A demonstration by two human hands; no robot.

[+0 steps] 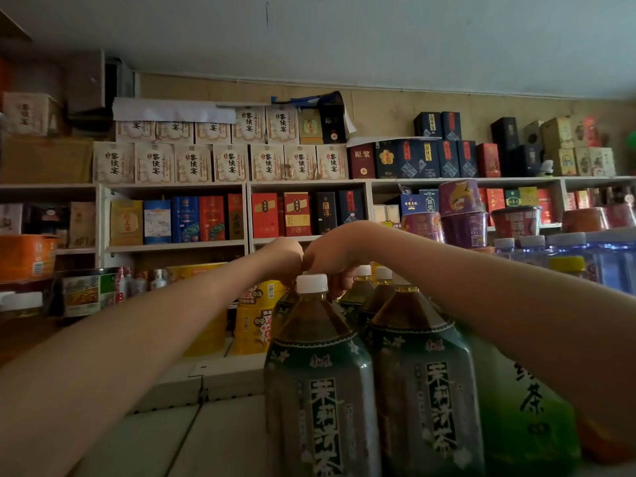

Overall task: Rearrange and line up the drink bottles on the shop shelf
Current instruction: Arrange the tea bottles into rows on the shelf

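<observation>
here, the left hand (285, 258) and the right hand (327, 259) meet knuckle to knuckle above the tea bottles (423, 373), just behind the white cap (312, 283) of the near left bottle. both sets of fingers curl downward. what they clamp on is hidden behind that cap, so the grip cannot be told. the bottles stand upright in two rows, touching one another, at the near right of the white shelf (206, 438). a green bottle (526, 428) sits against them further right.

handling: the bottles are large and filled to the shoulder with brown liquid, so expect considerable weight. the walls are thin clear plastic and will likely flex if squeezed. the glossy film label may be slippery. the stiffest hold is judged to be the neck just under the cap, with the second hand on the shoulder. sliding on the smooth shelf is probably easier than lifting.

shape: squared body, sloped faceted shoulder, narrow neck. yellow tubs (254, 321) stand just left of the bottles.
</observation>
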